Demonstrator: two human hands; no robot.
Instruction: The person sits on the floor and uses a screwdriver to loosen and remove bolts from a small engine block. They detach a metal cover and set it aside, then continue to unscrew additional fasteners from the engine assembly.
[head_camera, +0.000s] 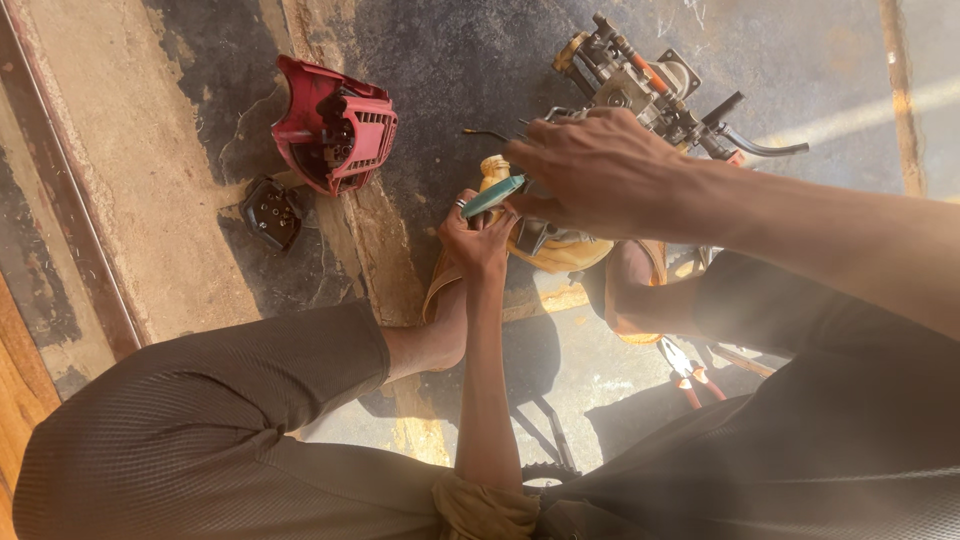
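Down between the person's knees, both hands meet over a small engine part on a stained concrete floor (180, 180). No package, label or sign shows anywhere near the fingers; the nearest thing to a marked surface is the red plastic engine cover (335, 125), a ribbed, vented shell lying on its side well to the left of the left fingers, with a small black square part (272, 212) just below it on the floor.

Left hand (478, 235) comes up from below, its fingers curled shut around the yellowish tank (560, 250), a rounded, grimy plastic body with a short neck poking out just above the knuckles. A ring sits on one finger. Right hand (595, 170) reaches in from the right, palm down, its fingers closed on a teal-handled tool (492, 196) whose handle sticks out leftward past the fingertips, right above the left hand's fingers; the working end is hidden under the palm, so I cannot tell what it touches.

Beyond the right knuckles lies the engine assembly (650, 90), grey metal with orange fittings, dark hoses and a black lever pointing right. Below the right wrist, near the person's foot, red-handled pliers (685, 372) rest on the floor. Two sandalled feet flank the tank, and dark ribbed trousers fill the lower frame.
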